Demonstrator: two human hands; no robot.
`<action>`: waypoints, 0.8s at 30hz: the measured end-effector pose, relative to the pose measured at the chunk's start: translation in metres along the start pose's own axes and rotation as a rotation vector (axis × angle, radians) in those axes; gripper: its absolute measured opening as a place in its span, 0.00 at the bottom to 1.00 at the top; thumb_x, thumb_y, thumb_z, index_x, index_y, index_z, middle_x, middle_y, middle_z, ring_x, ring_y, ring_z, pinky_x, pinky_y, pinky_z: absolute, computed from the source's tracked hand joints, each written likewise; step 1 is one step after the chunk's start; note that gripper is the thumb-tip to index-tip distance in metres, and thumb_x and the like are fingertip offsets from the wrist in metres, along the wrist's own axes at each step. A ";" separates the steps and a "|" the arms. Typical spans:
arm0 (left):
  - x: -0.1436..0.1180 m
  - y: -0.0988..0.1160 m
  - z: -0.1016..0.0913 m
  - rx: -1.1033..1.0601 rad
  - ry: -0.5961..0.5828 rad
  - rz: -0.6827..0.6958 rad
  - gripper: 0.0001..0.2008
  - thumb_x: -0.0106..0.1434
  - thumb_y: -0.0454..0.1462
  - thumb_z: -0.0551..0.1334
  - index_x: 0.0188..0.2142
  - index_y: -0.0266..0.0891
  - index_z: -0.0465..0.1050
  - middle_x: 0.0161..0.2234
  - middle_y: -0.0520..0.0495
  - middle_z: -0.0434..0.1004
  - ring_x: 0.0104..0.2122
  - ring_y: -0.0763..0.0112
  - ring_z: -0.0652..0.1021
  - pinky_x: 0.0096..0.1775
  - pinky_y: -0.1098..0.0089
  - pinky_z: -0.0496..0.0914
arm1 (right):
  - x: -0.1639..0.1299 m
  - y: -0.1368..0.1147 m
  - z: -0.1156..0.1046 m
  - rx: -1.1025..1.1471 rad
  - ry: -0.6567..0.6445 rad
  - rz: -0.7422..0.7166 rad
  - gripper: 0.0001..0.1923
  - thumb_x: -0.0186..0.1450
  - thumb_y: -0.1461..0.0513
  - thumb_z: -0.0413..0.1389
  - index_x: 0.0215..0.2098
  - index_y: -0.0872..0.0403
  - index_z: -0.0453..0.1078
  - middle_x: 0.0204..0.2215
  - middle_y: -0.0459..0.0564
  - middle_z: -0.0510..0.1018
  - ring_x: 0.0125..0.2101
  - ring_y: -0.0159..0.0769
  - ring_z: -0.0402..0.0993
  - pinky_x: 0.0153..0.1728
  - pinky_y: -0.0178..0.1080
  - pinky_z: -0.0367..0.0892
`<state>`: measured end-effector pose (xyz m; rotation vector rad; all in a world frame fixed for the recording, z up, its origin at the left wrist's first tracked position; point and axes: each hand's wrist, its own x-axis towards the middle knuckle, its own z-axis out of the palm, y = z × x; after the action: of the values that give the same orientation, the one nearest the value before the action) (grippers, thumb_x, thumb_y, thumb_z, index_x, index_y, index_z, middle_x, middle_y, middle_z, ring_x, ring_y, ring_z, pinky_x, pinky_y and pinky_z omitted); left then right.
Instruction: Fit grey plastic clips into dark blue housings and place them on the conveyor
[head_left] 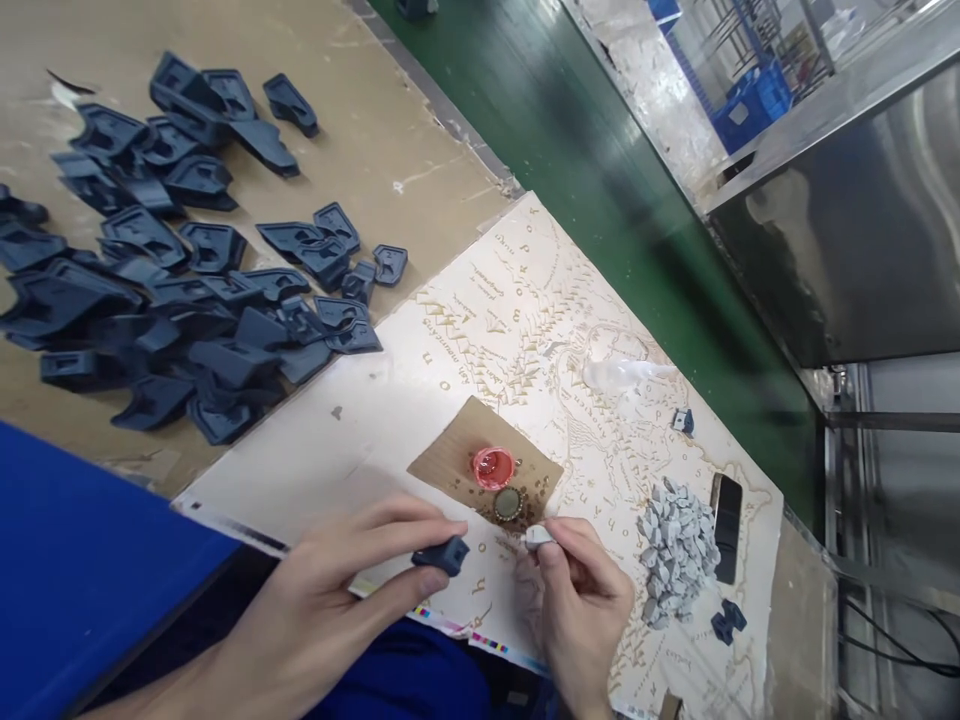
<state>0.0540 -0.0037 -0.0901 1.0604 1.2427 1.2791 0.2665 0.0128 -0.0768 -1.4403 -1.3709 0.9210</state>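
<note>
left hand (330,590): pinched on dark block (439,556)
right hand (583,595): pinched on pale chip (538,537)
red cup (493,468): on brown card (450,450)

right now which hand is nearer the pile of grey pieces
Right. The right hand is just left of the pile of grey pieces, apart from it; the left hand, holding a dark piece, is farther left.

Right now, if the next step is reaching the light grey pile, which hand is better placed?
Probably the right hand: it is nearer the light grey pile, though it holds a small grey piece. The left hand, holding a dark blue piece, is farther off and would have to reach past the right.
</note>
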 end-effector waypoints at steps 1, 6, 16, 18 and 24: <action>0.002 0.001 0.005 -0.027 -0.022 0.001 0.10 0.66 0.40 0.74 0.44 0.62 0.90 0.36 0.57 0.90 0.33 0.73 0.89 0.37 0.88 0.79 | -0.003 -0.005 0.003 0.107 0.022 0.060 0.03 0.69 0.56 0.71 0.41 0.39 0.88 0.33 0.46 0.88 0.26 0.35 0.84 0.24 0.34 0.79; 0.004 -0.003 0.019 -0.087 -0.083 -0.033 0.10 0.67 0.40 0.74 0.46 0.61 0.89 0.38 0.53 0.90 0.36 0.68 0.90 0.40 0.81 0.82 | -0.010 -0.020 0.019 0.271 0.034 0.097 0.04 0.67 0.52 0.72 0.40 0.36 0.88 0.31 0.46 0.88 0.26 0.38 0.85 0.24 0.37 0.80; 0.006 0.003 0.019 0.010 -0.133 0.154 0.13 0.71 0.42 0.71 0.53 0.62 0.86 0.32 0.52 0.87 0.30 0.71 0.86 0.34 0.80 0.82 | -0.001 -0.025 0.005 0.063 -0.120 -0.098 0.16 0.69 0.62 0.70 0.48 0.30 0.86 0.35 0.45 0.90 0.31 0.43 0.89 0.30 0.41 0.86; 0.005 0.003 0.017 0.047 -0.146 0.194 0.17 0.72 0.40 0.70 0.56 0.64 0.84 0.32 0.53 0.86 0.29 0.71 0.86 0.33 0.80 0.82 | 0.002 -0.026 0.003 0.109 -0.141 -0.103 0.18 0.68 0.63 0.71 0.48 0.30 0.86 0.35 0.46 0.91 0.34 0.45 0.91 0.33 0.43 0.88; 0.003 0.004 0.008 0.186 -0.256 0.299 0.24 0.74 0.36 0.66 0.64 0.67 0.77 0.34 0.52 0.83 0.29 0.72 0.84 0.33 0.79 0.81 | 0.005 -0.032 -0.008 0.115 -0.163 -0.180 0.23 0.67 0.67 0.70 0.52 0.31 0.85 0.36 0.46 0.91 0.33 0.43 0.91 0.32 0.39 0.88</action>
<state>0.0617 0.0005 -0.0856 1.5396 1.0492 1.2164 0.2649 0.0160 -0.0437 -1.1557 -1.5147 0.9985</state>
